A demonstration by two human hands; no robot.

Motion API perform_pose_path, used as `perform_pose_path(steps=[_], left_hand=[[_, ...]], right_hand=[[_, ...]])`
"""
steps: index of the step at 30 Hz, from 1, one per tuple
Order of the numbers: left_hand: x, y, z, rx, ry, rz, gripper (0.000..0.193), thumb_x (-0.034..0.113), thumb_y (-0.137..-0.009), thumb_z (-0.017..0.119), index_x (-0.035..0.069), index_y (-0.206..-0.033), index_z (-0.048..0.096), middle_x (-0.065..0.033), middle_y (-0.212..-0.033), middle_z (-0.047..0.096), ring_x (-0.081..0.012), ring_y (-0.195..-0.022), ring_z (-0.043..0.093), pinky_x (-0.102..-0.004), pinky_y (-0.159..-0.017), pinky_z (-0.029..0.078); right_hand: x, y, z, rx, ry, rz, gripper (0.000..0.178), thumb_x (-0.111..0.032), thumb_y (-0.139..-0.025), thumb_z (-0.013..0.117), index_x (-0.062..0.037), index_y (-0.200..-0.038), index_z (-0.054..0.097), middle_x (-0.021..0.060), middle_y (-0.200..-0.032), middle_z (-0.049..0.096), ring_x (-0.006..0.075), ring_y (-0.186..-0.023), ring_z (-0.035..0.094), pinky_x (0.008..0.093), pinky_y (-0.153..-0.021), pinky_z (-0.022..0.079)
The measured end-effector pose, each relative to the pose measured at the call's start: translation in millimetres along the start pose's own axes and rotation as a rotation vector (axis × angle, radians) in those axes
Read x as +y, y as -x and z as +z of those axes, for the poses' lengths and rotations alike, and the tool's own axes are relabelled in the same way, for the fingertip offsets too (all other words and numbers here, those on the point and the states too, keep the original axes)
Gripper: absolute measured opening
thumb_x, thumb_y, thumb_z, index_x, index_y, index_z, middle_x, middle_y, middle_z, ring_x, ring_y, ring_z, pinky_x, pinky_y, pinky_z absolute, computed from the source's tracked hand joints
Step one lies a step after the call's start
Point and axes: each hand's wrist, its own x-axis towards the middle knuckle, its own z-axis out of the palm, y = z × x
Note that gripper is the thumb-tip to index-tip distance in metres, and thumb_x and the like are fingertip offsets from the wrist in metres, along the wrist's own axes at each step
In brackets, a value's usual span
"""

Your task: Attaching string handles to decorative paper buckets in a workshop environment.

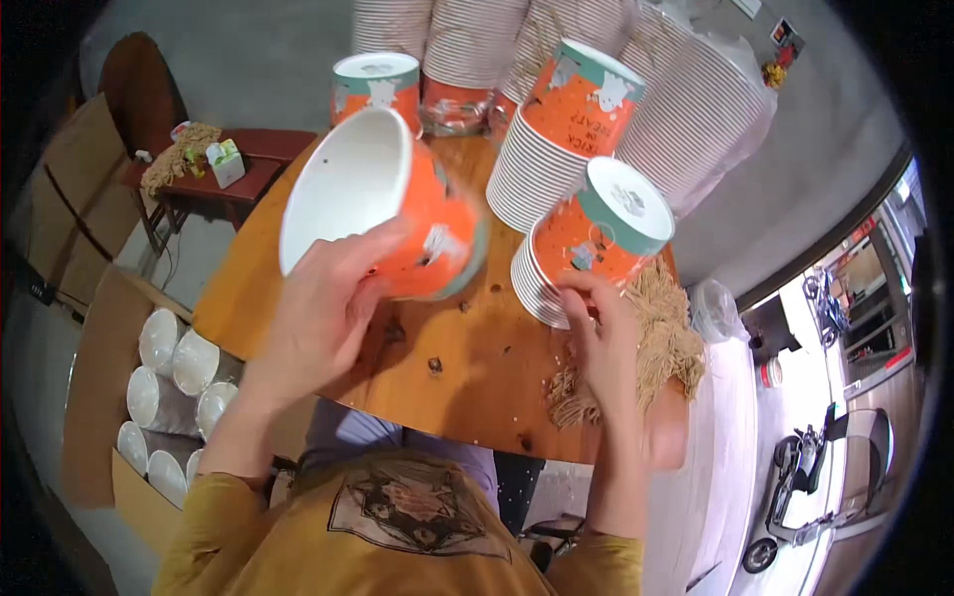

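An orange paper bucket [437,223] with a green band at its base and a white inside is tilted in my left hand [333,298]. Its mouth faces left, and its base is slightly blurred. The fingers of that hand close on its side near the rim. My right hand [596,318] has its fingers bent against a second orange paper bucket [596,233], upside down on a short nested stack. What its fingertips pinch is partly hidden. Tan twisted cords [661,338] lie in a heap beside and beneath my right wrist.
Behind stand a taller upside-down bucket stack [547,164], another orange bucket [373,84] and plastic-wrapped stacks [696,109]. A wooden table [447,387] bears them. At lower left, a cardboard box [139,477] holds wrapped white stacks. A red bench [268,149] carries more cords.
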Motion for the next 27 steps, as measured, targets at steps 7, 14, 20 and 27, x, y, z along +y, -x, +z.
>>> perform_pose_path(steps=[7, 14, 20, 27], left_hand=[[-9, -3, 2, -0.533, -0.159, -0.038, 0.062, -0.003, -0.077, 0.061, 0.012, -0.135, 0.048, -0.0096, -0.087, 0.06, -0.0292, -0.081, 0.056, -0.0383, -0.077, 0.042], [-14, -2, 17, -0.537, -0.223, 0.036, 0.061, -0.003, -0.076, 0.062, 0.012, -0.134, 0.048, -0.0095, -0.083, 0.056, -0.0297, -0.082, 0.053, -0.0391, -0.078, 0.042], [-13, -1, 20, -0.426, -0.241, 0.118, 0.051, 0.005, -0.081, 0.061, 0.013, -0.131, 0.053, -0.0063, -0.092, 0.055, -0.0258, -0.09, 0.054, -0.0377, -0.086, 0.042], [-12, 9, 7, -0.224, -0.178, 0.066, 0.053, -0.003, -0.072, 0.066, 0.012, -0.123, 0.058, -0.0115, -0.107, 0.055, -0.0328, -0.104, 0.054, -0.0435, -0.088, 0.045]], right_hand=[[72, 66, -32, -0.163, 0.33, 0.039, 0.012, -0.007, -0.086, 0.06, -0.0073, -0.096, 0.066, 0.0126, -0.091, 0.064, 0.0328, -0.087, 0.061, 0.04, -0.079, 0.048], [92, 84, -25, -0.281, 0.568, -0.061, 0.029, -0.005, -0.07, 0.066, -0.014, -0.097, 0.066, 0.0025, -0.095, 0.055, 0.022, -0.094, 0.055, 0.0326, -0.079, 0.049], [87, 78, -20, -0.208, 0.444, -0.116, 0.016, -0.002, -0.074, 0.068, -0.0095, -0.088, 0.065, 0.0049, -0.098, 0.061, 0.0277, -0.093, 0.057, 0.0376, -0.08, 0.048], [53, 59, 21, -0.073, 0.077, -0.208, 0.016, 0.003, -0.076, 0.065, -0.0053, -0.089, 0.064, 0.0092, -0.098, 0.064, 0.0251, -0.092, 0.059, 0.0328, -0.082, 0.047]])
